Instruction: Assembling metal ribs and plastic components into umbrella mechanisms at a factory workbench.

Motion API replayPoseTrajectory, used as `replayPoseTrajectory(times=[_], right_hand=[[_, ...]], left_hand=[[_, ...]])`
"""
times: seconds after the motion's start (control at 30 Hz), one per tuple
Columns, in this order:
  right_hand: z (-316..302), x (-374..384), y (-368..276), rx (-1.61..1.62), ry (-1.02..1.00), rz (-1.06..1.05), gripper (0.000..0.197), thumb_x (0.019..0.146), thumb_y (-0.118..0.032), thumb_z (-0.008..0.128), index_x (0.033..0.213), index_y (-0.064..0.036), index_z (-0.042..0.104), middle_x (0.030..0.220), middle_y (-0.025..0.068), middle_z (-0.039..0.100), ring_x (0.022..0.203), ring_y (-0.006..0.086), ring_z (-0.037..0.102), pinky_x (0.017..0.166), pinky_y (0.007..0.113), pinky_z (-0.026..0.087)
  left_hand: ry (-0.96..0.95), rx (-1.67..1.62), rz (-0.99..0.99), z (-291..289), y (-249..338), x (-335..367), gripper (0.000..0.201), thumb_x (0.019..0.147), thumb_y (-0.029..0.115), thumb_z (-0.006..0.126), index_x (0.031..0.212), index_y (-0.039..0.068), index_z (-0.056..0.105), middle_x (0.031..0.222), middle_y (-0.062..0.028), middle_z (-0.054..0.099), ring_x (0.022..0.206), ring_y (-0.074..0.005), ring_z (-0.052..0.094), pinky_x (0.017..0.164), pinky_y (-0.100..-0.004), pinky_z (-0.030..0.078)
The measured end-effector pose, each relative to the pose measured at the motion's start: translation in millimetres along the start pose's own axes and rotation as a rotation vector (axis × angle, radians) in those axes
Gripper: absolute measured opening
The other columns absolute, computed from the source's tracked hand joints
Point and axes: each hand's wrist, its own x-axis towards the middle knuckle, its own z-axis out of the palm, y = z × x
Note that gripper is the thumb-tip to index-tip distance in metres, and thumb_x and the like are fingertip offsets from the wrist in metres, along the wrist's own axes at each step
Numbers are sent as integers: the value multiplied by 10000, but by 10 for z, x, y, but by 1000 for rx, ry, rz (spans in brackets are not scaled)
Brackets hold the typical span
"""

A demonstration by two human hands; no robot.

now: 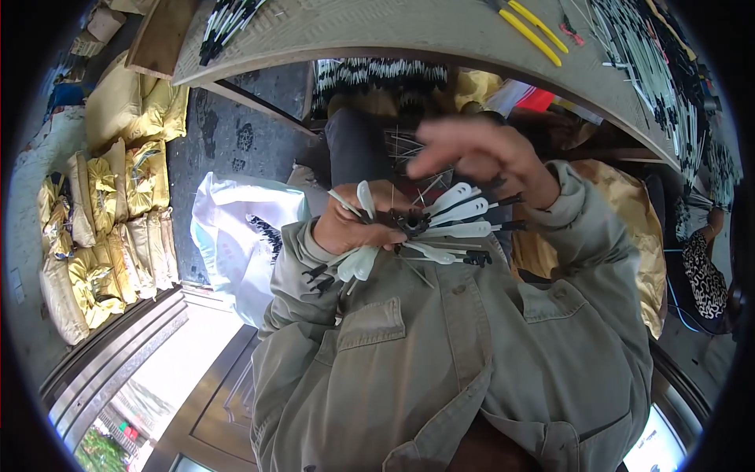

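My left hand [351,229] is shut on a small black hub [412,226], held close to my chest. Several white spoon-shaped plastic ribs [458,211] with black ends fan out from the hub to the right, and more hang down to the left [358,263]. My right hand [481,155] is just above the fan, blurred, its fingers stretched out and apart. I see nothing clearly gripped in it. Thin metal wires [409,149] show behind the hands. My olive jacket [440,354] fills the lower middle.
A curved wooden workbench [393,31] runs across the top, carrying a yellow-handled tool [535,31] and bundles of white and black rods [657,79]. A white plastic bag [236,228] lies to my left, with yellow sacks [118,212] beyond. A person in patterned clothing [705,271] sits at the right.
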Motion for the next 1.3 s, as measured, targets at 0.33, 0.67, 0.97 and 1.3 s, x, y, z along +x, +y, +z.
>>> replayPoseTrajectory(times=[0.33,0.67,0.97,1.3], right_hand=[[800,-11,379,668,548,-33,798,761,-361,698,1332,15,286,1117,156,526,1063,219,519,902,327,412],[680,-16,97,680,530,131,238,767,-113,698,952,-25,579,849,-21,527,776,36,503,669,203,401],[744,-14,116,786,652,185,151,782,-123,673,870,-19,609,802,-8,600,742,25,527,642,198,418],[782,35,28,728,689,212,131,790,-113,654,860,-4,634,815,3,606,750,39,538,648,205,423]], left_hand=[[214,25,297,245,-23,71,118,645,-39,686,747,-32,627,728,-148,617,608,-222,594,534,-316,470],[500,-23,96,435,-69,-72,280,639,-37,754,826,20,553,876,-76,577,806,-137,577,695,-257,451],[232,372,213,237,68,40,271,620,-11,769,804,30,574,975,-148,584,844,-188,581,719,-281,455],[190,248,49,253,128,10,235,659,33,742,733,44,520,924,-134,551,809,-164,543,684,-261,422]])
